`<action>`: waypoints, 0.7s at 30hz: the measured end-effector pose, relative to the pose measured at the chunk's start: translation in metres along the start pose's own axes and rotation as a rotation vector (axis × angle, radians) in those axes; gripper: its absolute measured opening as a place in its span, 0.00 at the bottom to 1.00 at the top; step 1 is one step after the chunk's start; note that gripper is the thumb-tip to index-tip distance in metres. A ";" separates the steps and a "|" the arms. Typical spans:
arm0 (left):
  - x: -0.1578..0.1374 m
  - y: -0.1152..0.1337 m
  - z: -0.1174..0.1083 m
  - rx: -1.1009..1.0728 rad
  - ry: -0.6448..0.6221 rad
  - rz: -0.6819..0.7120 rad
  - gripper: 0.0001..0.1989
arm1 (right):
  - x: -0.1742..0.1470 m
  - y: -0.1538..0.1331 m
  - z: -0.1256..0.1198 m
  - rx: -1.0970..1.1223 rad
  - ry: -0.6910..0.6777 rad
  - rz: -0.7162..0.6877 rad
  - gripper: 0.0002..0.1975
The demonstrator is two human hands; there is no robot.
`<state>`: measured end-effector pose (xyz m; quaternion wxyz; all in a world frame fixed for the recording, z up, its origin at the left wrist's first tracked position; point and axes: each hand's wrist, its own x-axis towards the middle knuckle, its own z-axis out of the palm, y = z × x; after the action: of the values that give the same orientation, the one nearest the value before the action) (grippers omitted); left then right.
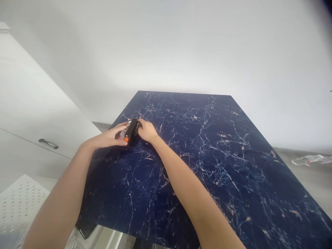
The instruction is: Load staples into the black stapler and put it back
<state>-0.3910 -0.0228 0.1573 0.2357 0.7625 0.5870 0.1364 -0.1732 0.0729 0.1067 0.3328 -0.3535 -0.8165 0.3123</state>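
A small black box-shaped item [133, 130] with an orange patch at its near end is at the left side of the dark blue marbled tabletop [202, 159]. My left hand [112, 136] grips it from the left, thumb at the near end and fingers toward the far end. Something partly clear with red and white marks shows between that palm and the black item. On the other side, my right hand [147, 131] has its fingers curled against the item's right face. Its fingertips are mostly hidden, and the item's exact kind cannot be made out.
A pale wall [181, 45] rises behind the table. To the left stands a white cabinet with a dark handle [48, 143]. A white perforated panel [22, 202] is at lower left. Clear plastic wrapping [310, 159] lies beyond the table's right edge.
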 end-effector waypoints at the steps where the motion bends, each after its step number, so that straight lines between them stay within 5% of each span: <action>1: 0.001 -0.001 0.001 -0.025 0.006 -0.001 0.44 | -0.001 0.000 0.000 0.002 -0.001 -0.003 0.24; 11: 0.004 0.004 0.004 -0.087 0.049 -0.008 0.40 | -0.001 -0.002 -0.003 0.028 0.065 0.090 0.20; 16: 0.010 0.011 0.013 -0.036 0.208 0.027 0.33 | 0.001 0.002 -0.005 0.047 0.170 0.214 0.18; 21: 0.010 0.023 0.015 0.055 0.456 0.090 0.14 | -0.001 0.007 -0.012 0.007 0.287 0.283 0.19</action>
<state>-0.3618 -0.0205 0.1552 0.0699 0.7436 0.5937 0.2995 -0.1604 0.0794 0.1080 0.3999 -0.5046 -0.7016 0.3052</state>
